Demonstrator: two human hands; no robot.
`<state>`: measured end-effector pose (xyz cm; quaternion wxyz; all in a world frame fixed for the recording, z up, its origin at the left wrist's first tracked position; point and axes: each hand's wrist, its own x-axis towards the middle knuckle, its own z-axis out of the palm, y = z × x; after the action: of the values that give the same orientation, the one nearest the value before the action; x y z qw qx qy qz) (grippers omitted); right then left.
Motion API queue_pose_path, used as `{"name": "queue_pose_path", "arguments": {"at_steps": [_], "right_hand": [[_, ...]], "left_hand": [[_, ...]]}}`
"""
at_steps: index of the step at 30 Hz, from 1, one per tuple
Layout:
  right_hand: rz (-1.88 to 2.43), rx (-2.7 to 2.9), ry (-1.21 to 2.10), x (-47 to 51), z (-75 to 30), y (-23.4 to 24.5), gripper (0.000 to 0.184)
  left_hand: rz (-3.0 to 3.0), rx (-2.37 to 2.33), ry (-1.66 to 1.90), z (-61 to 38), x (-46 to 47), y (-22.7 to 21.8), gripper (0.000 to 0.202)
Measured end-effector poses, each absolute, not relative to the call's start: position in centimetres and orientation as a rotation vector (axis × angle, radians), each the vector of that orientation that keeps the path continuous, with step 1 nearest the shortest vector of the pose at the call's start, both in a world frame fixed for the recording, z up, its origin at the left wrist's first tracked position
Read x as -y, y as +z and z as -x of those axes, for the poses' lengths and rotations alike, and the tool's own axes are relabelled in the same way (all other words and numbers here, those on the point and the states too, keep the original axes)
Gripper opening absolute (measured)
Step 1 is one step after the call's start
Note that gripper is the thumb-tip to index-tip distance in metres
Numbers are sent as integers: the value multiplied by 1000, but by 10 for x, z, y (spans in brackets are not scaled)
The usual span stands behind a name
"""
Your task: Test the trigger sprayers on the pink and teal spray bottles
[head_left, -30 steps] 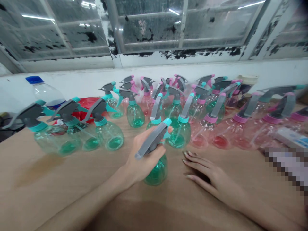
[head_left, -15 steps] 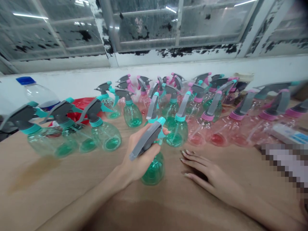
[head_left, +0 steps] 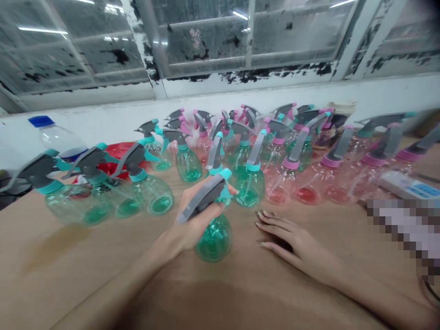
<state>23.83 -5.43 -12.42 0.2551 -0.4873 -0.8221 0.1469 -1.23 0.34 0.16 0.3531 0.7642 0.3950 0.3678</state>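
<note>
My left hand (head_left: 195, 220) is wrapped round the neck of a green spray bottle (head_left: 215, 240) with a grey and turquoise trigger head. That bottle is at the near middle of the table, its head tilted toward the upper right. To its right, my right hand (head_left: 288, 236) rests on the table with fingers stretched out and slightly apart, holding nothing. Just beyond the hands are another green spray bottle (head_left: 250, 188) and a pink spray bottle (head_left: 280, 185). Part of the held bottle's neck is hidden by my fingers.
Several green spray bottles (head_left: 151, 195) stand at the left, and several pink ones (head_left: 309, 183) at the right. A blue-capped clear bottle (head_left: 58, 137) and a red bag (head_left: 120, 153) are behind on the left. A white box (head_left: 409, 188) lies on the right of the wooden table (head_left: 154, 284).
The view has shifted slightly. My left hand keeps its grip on the green spray bottle, which appears a little farther left. My right hand stays flat on the table.
</note>
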Motion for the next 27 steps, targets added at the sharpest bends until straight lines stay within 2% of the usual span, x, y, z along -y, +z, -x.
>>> {"name": "queue_pose_path", "arguments": {"at_steps": [11,17,23,27], "right_hand": [[1291,2260,372,51,-237,-122,43],[1296,2278,353,50,-236,-121,43],[1302,2261,349,51,-235,-120,44],[1303,2262,352,51,-235,-121,44]], "left_hand": [[-1986,-1098,1050,5,0,-7,47],[-1963,-1056,1048,7,4,-7,41],[-2055,-1192,1013,16,6,-4,53],[-2118,-1172,999,25,10,-3,55]]}}
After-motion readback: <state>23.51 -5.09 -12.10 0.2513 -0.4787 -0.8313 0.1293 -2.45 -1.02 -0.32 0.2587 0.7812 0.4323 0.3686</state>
